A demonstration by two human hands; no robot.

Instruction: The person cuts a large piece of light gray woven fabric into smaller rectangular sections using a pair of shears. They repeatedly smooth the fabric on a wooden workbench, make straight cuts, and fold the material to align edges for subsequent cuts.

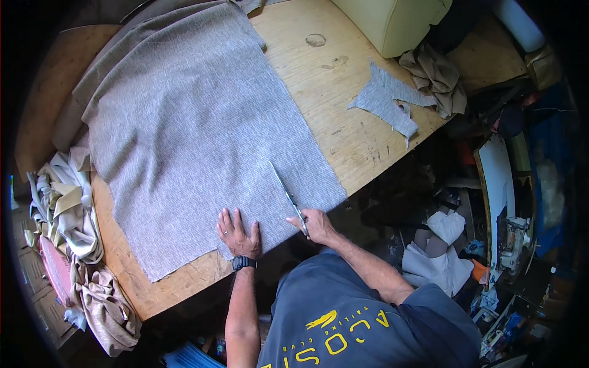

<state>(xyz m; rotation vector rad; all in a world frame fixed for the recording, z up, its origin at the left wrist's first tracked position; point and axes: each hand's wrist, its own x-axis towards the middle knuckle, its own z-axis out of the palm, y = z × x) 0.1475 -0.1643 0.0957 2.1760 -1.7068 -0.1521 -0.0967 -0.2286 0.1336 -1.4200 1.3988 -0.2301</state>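
A large piece of grey woven fabric [184, 135] lies spread over the wooden table [343, 141], rumpled on its left side and flatter near the front edge. My left hand [239, 236] rests flat on the fabric by that edge, fingers spread, with a ring and a dark wristwatch showing. In my right hand [318, 226] is a pair of scissors [285, 191], gripped by the handles. Their long blades look closed and point away from me over the fabric. Whether they touch the cloth I cannot tell.
A grey fabric offcut [392, 98] and a crumpled brown cloth [438, 80] lie at the table's right. Behind them stands a pale yellow cushioned block [392, 24]. Scrap cloths [101, 300] hang at the left end. White cloth bundles [438, 257] and clutter lie below, to the right.
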